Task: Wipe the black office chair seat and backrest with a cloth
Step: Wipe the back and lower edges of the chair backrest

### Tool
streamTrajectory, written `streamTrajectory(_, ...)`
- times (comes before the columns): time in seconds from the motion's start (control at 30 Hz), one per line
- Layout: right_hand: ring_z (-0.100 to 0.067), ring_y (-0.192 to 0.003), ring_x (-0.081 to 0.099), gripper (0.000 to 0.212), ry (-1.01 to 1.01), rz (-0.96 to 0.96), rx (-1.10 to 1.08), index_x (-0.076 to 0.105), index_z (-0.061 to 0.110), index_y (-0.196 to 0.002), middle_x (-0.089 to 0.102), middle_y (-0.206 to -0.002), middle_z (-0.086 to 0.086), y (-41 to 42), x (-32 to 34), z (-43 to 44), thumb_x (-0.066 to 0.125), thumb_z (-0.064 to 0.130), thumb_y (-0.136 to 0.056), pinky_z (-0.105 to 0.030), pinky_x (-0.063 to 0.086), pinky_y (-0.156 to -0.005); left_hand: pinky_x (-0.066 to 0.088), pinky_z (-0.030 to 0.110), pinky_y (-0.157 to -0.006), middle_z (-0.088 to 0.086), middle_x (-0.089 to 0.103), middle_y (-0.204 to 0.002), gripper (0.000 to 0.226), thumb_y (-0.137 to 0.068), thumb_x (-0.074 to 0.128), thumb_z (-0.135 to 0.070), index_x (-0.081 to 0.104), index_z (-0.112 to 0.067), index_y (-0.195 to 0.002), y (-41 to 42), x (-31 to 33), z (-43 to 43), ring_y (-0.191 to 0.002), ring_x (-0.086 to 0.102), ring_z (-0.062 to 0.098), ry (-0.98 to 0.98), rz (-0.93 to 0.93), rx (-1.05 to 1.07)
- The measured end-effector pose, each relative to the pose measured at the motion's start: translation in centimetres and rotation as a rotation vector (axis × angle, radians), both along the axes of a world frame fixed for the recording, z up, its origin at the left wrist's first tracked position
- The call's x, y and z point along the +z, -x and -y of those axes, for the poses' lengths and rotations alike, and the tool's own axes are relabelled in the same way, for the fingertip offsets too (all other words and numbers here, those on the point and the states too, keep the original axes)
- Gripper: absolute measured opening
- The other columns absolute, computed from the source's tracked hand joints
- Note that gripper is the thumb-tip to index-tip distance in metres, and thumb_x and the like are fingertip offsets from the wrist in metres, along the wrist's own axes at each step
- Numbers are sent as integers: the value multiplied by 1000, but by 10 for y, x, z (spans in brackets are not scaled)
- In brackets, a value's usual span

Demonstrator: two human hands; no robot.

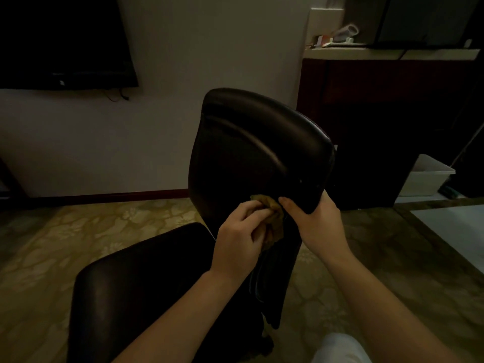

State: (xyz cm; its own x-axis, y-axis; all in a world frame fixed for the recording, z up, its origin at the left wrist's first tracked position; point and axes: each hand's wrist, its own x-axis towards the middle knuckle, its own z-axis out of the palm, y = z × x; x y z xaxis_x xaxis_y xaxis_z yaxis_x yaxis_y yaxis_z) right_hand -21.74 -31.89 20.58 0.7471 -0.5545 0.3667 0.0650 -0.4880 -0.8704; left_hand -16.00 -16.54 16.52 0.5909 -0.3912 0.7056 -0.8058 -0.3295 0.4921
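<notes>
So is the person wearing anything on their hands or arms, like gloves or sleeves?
No. The left hand and right hand are bare: no gloves, and no ring, watch or bracelet shows. No sleeves show either, right down to the picture's edge.

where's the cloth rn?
Head view, centre: the cloth is bunched in the left hand against the lower part of the backrest, right beside the right hand gripping the backrest's edge.

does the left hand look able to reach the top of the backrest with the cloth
Probably yes: nothing lies over the backrest above the cloth, and the right hand grips only its side edge.
</notes>
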Motion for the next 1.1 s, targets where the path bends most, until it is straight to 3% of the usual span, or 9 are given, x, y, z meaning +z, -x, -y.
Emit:
streamTrajectory(0.2, 11, -86, 58, 33, -33, -9, 17, 58, 35, -112, 63, -97, 21, 2, 1, 0, 72, 43, -84, -6, 45, -59, 55, 28, -93, 1, 61, -124, 28, -86, 70, -1, 73, -11, -112, 9, -42, -10, -111, 62, 14, -29, -43, 48)
streamTrajectory(0.33, 8, -87, 61, 32, -55, -7, 49, 59, 32, -112, 65, -98, 19, 2, 1, 0, 73, 39, -84, -5, 47, -59, 51, 16, -92, -4, 61, -122, 28, -87, 69, -3, 72, -12, -113, 16, -67, -24, -106, 64, 11, -46, -121, 34)
streamTrajectory(0.4, 6, -89, 61, 33, -68, -4, 56, 58, 33, -111, 65, -99, 19, 2, 2, 0, 75, 38, -83, -6, 47, -59, 50, 13, -91, -5, 61, -120, 28, -87, 69, -1, 73, -14, -112, 14, -63, -27, -104, 63, 9, -66, -122, 35)
streamTrajectory(0.53, 7, -90, 59, 42, -43, -21, 74, 55, 36, -112, 63, -100, 21, 3, 2, -4, 79, 37, -79, -10, 45, -62, 54, 23, -91, -2, 61, -122, 28, -89, 67, -3, 72, -13, -114, 7, -36, -21, -107, 62, 10, -68, -76, 50)
streamTrajectory(0.67, 5, -94, 60, 50, -54, -19, 78, 54, 36, -114, 64, -103, 19, 4, -2, -3, 84, 34, -74, -12, 47, -68, 51, 21, -95, -1, 62, -122, 28, -88, 66, -3, 73, -12, -114, 7, -15, -7, -109, 61, 11, -2, -20, 35)
streamTrajectory(0.83, 18, -88, 56, 47, -39, -21, 87, 50, 42, -113, 61, -100, 27, 6, -4, -3, 81, 34, -78, -4, 46, -61, 48, 13, -95, -1, 62, -122, 30, -86, 71, 0, 73, -12, -113, 13, -50, -14, -108, 62, 10, -10, -64, 60)
streamTrajectory(1.0, 15, -90, 56, 51, -62, -19, 100, 48, 45, -109, 60, -102, 27, 4, -5, -3, 83, 31, -75, -6, 46, -62, 45, 7, -93, -4, 61, -121, 33, -86, 71, 1, 72, -13, -115, 19, -70, -25, -107, 60, 4, -23, -136, 58)
streamTrajectory(1.1, 10, -94, 57, 54, -52, -16, 89, 48, 42, -111, 61, -102, 25, 3, -6, -3, 85, 31, -73, -10, 45, -66, 51, 15, -93, -1, 63, -121, 31, -86, 69, 1, 73, -13, -114, 13, -55, -24, -107, 61, 7, -37, -109, 58)
